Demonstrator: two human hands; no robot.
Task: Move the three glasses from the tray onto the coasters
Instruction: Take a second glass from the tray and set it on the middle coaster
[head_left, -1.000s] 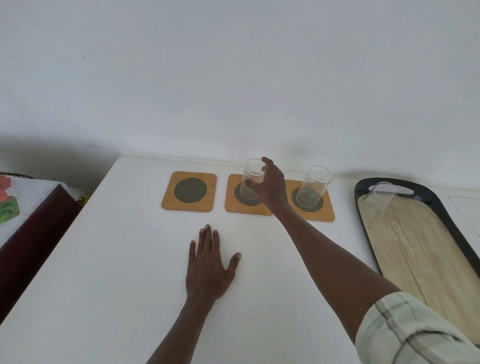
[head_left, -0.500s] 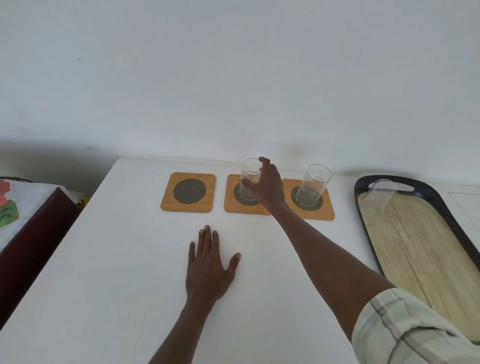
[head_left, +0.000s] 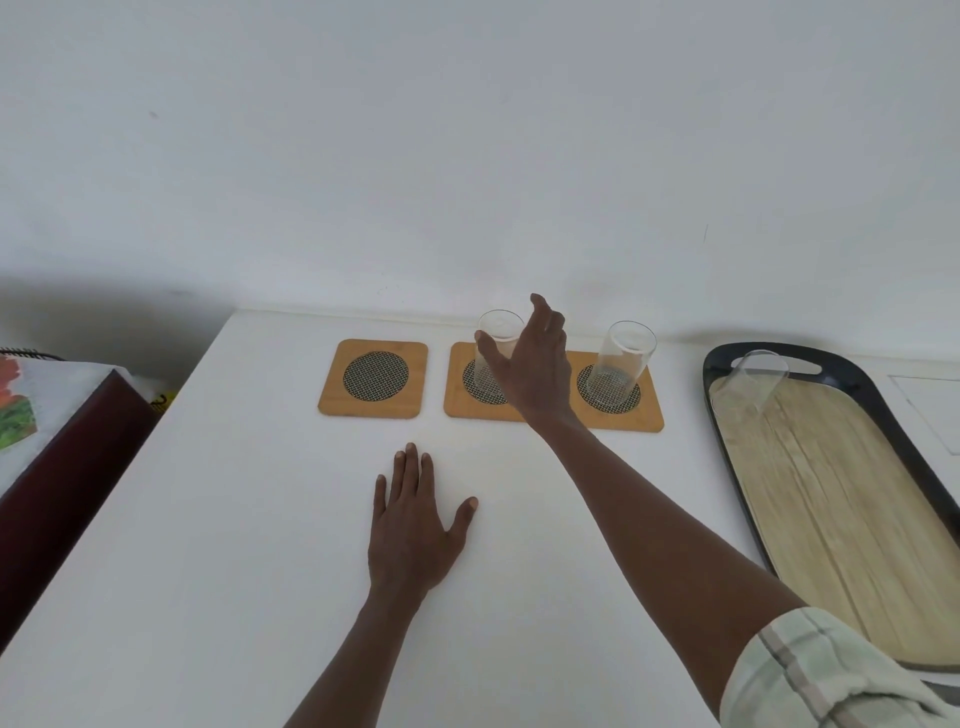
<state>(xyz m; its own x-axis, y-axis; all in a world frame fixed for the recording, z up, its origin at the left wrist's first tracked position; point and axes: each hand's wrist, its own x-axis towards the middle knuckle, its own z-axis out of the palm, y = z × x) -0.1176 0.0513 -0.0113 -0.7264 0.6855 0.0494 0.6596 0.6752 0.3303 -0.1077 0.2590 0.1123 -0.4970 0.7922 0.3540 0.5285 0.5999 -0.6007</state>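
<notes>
**Right hand lets go of middle glass**

Since the earlier frame the right hand (head_left: 530, 366) has opened off the middle glass (head_left: 496, 353); fingers now spread wide, thumb just beside the rim, whether touching I can't tell. Glass stands upright on the middle coaster (head_left: 462, 402). Right coaster (head_left: 649, 410) carries a 2nd glass (head_left: 618, 366). Left coaster (head_left: 374, 376) is bare. 3rd glass (head_left: 750, 384) sits at the far end of the tray (head_left: 883, 395). Left hand (head_left: 413, 519) lies flat on the white table (head_left: 208, 519), fingers apart, holding nothing.
</notes>
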